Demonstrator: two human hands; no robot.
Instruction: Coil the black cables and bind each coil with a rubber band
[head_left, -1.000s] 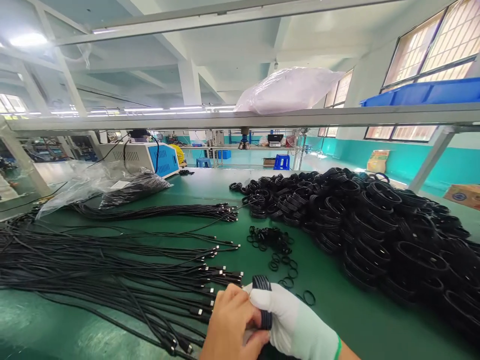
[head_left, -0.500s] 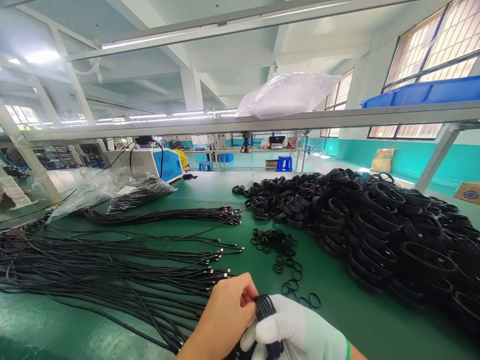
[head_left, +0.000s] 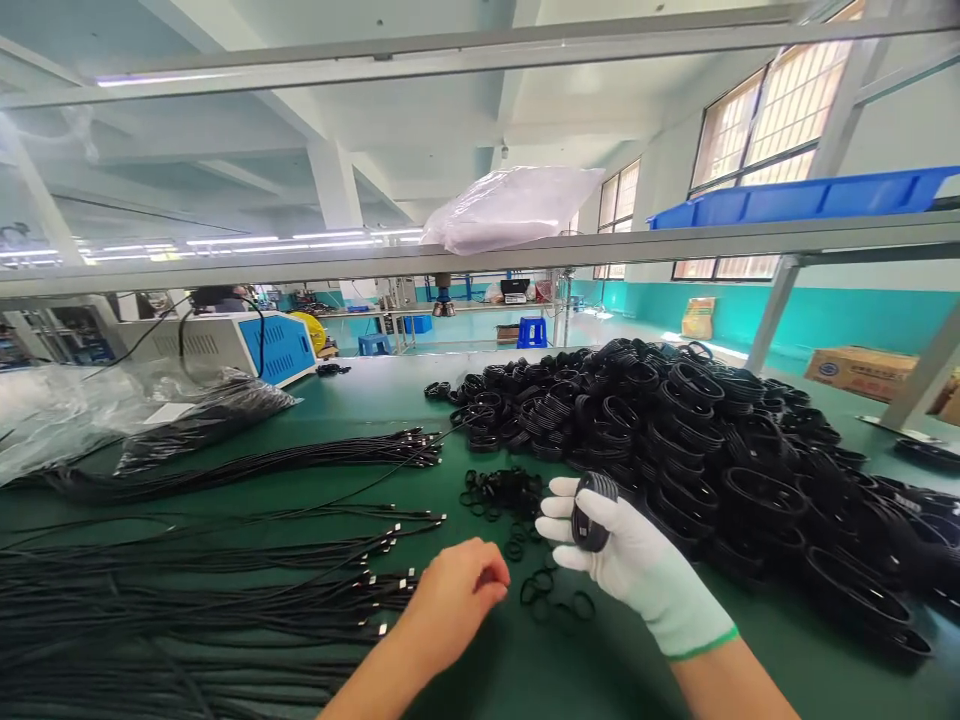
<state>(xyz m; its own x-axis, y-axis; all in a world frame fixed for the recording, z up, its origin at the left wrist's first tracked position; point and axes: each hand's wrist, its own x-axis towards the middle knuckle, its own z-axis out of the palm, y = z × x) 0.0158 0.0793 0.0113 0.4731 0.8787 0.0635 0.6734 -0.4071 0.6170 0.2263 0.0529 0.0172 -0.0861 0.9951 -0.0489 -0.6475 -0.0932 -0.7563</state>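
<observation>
My right hand (head_left: pixel 626 560), in a white glove, grips a coiled black cable (head_left: pixel 590 510) and holds it out above the green table, just left of the big heap of coiled cables (head_left: pixel 720 460). My bare left hand (head_left: pixel 454 595) hovers lower, its fingers curled in a pinch beside the small black rubber rings (head_left: pixel 525 520); what it pinches I cannot make out. Loose straight black cables (head_left: pixel 187 590) with metal plugs lie spread to its left.
A second bundle of straight cables (head_left: pixel 247 465) and plastic bags (head_left: pixel 90 410) lie at the back left, next to a white and blue machine (head_left: pixel 240 345). An overhead shelf (head_left: pixel 480 255) carries a white bag and a blue bin (head_left: pixel 795 195). A cardboard box (head_left: pixel 862 370) sits far right.
My hands have come apart. The right hand carried the coiled cable up and to the right toward the heap; the left let go of it and stayed low. The view turned rightward.
</observation>
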